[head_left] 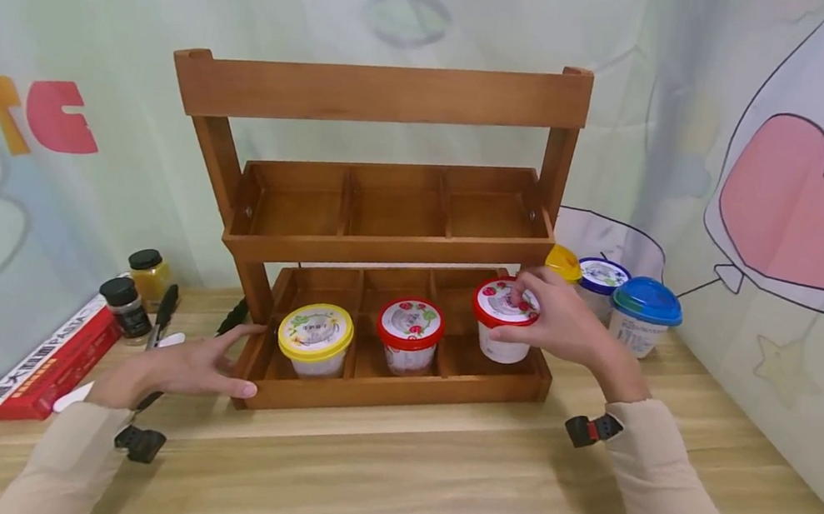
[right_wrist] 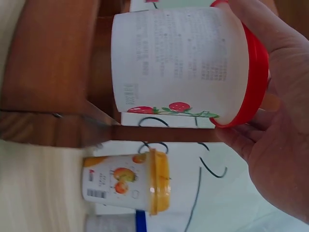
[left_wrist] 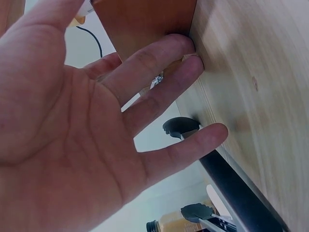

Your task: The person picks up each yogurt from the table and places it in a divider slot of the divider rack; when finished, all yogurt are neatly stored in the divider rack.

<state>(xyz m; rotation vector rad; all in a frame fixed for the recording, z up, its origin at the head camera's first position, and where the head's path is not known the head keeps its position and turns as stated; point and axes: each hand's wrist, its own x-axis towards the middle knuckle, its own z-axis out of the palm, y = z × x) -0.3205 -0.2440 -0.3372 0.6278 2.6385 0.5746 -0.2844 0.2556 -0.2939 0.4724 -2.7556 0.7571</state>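
My right hand (head_left: 560, 319) grips a white tub (head_left: 504, 346) by its red lid. The tub is over the right compartment of the lower tier of a wooden rack (head_left: 383, 241); its strawberry-printed side shows in the right wrist view. My left hand (head_left: 193, 364) is at the left end of that tier, thumb at the front board and fingers extended along the end panel (left_wrist: 147, 29). A second red-lidded tub (head_left: 409, 336) stands in the middle compartment, and a yellow-lidded tub (head_left: 314, 339) in the left one.
Right of the rack stand a blue-lidded tub (head_left: 642, 319), a dark-blue-lidded one (head_left: 601, 281) and a yellow-lidded one (right_wrist: 125, 181). To the left are two black-capped jars (head_left: 126, 309), a red box (head_left: 50, 361) and black-tipped tongs (head_left: 165, 311). Printed curtains hang behind.
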